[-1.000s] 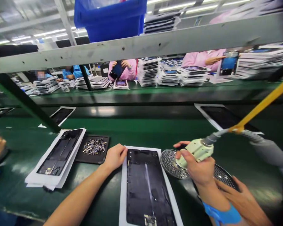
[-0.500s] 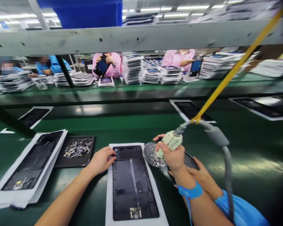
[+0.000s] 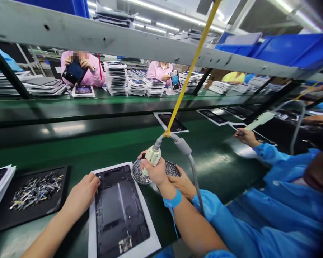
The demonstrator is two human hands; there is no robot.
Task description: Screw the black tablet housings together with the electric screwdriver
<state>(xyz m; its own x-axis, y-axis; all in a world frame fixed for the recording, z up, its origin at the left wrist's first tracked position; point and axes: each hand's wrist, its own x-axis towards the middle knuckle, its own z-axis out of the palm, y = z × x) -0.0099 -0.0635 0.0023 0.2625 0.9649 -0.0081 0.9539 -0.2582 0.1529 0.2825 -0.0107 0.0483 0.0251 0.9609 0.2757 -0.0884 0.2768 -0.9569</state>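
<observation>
My right hand is wrapped around a pale corded electric screwdriver, its lower end over a round perforated screw dish. The driver's tip is hidden. My left hand is closed, its thumb and fingertips drawn together at the left edge of an opened tablet housing. Whatever they pinch is too small to make out. The black housing lies on a white sheet, with a small circuit board at its near end. A co-worker's hand in a blue sleeve reaches to the dish's right side.
A black tray of small metal parts lies left. A yellow strap and a grey cable run from the driver. A blue-clad co-worker sits close right. Overhead crosses a grey beam; tablets on sheets lie beyond.
The view has swung to the right, bringing the blue-clad co-worker into sight. My left fingertips appear closer together at the housing's edge. My right hand still grips the screwdriver over the dish.
</observation>
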